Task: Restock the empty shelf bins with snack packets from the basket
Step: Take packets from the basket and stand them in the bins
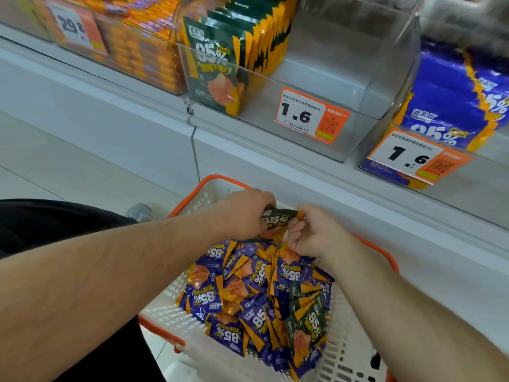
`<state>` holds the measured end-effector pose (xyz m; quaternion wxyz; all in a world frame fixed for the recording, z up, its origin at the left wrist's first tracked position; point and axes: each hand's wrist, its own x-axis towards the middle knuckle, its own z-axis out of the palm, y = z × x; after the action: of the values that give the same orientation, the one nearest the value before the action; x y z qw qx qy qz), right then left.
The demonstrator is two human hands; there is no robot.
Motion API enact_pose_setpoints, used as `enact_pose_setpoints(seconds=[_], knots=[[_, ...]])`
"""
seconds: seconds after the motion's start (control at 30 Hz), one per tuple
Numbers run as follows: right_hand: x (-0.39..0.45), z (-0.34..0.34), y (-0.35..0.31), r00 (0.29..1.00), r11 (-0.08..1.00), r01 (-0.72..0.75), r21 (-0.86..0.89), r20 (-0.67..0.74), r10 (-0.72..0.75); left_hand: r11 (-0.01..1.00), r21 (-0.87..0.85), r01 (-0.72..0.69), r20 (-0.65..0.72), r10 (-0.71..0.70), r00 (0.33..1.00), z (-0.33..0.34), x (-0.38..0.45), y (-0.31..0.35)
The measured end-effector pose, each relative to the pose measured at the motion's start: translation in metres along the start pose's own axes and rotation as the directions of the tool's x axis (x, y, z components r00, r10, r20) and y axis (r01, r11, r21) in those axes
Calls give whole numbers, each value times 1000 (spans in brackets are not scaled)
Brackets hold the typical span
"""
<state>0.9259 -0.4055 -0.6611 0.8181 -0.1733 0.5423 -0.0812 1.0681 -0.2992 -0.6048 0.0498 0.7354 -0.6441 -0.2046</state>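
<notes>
Hands, left hand (242, 213) and right hand (308, 230), each pinched one green packet (275, 220) above the basket (176, 312); possibly several stacked. Square edges before binning

We are looking through one head-worn wide-angle camera, facing forward and steeply down over the basket (355, 351) close below us. The shelf bins (330, 86) are filling the upper frame (edges bending), tilted and near.
</notes>
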Motion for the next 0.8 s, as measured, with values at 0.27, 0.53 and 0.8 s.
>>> enact_pose_setpoints(seconds=[0.27,0.53,0.8], knots=[[-56,50,-15,843,713,466,-524,17,-538,949,-295,112,-116,-152,982,-59,-4,-31],[-89,83,-16,508,104,691,-715,378,-774,850,-526,30,-249,-187,950,-101,-17,-37],[-137,127,-64,-42,-291,708,-643,373,-927,695,-718,27,-445,-488,751,-135,-25,-57]])
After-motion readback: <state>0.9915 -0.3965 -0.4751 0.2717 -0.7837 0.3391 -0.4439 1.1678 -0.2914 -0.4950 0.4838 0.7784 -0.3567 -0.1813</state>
